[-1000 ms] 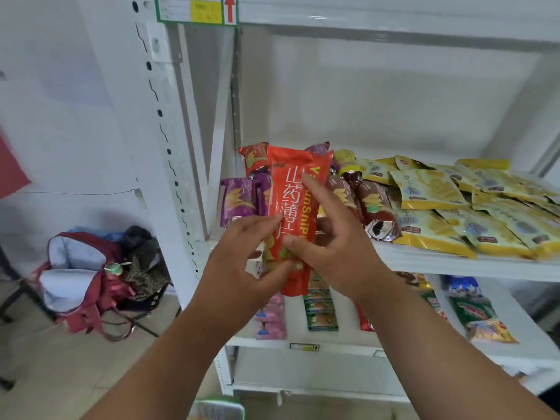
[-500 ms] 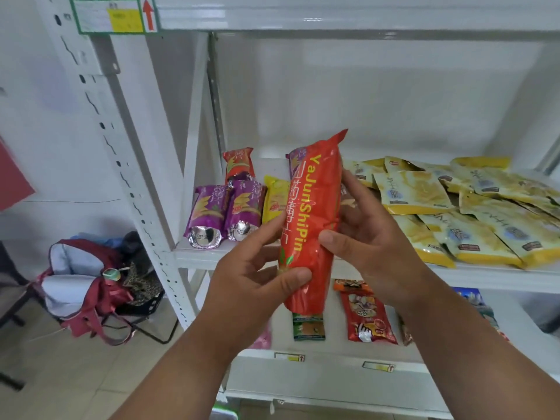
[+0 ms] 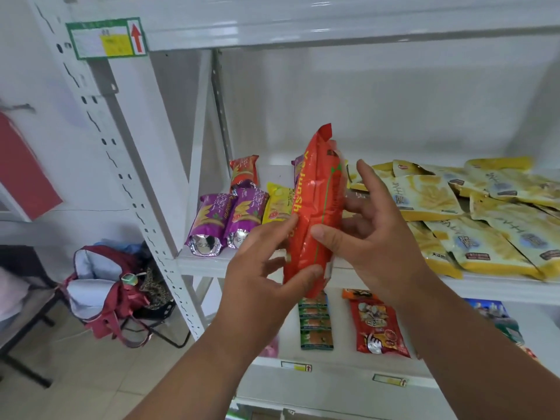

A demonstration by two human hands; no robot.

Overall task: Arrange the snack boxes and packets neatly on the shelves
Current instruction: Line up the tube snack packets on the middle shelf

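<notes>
I hold a long red snack packet (image 3: 315,213) upright in front of the middle shelf (image 3: 200,262). My left hand (image 3: 260,268) grips its lower end, thumb and fingers curled round it. My right hand (image 3: 363,231) holds its right side, thumb on the front and fingers behind. Behind it on the shelf lie two purple packets (image 3: 224,219), a yellow packet (image 3: 277,204) and a small red packet (image 3: 244,172). Several pale yellow bags (image 3: 472,219) spread over the right half of the shelf.
The lower shelf (image 3: 333,377) carries a green strip of packets (image 3: 315,325), a red bag (image 3: 377,325) and blue-green bags at the right. A white perforated upright (image 3: 127,183) stands left of the shelves. A red backpack (image 3: 106,292) sits on a folding stand on the floor.
The red packet has turned about its long axis, its edge and back seam now facing me. My right thumb has moved onto its front. The view has drifted right and down.
</notes>
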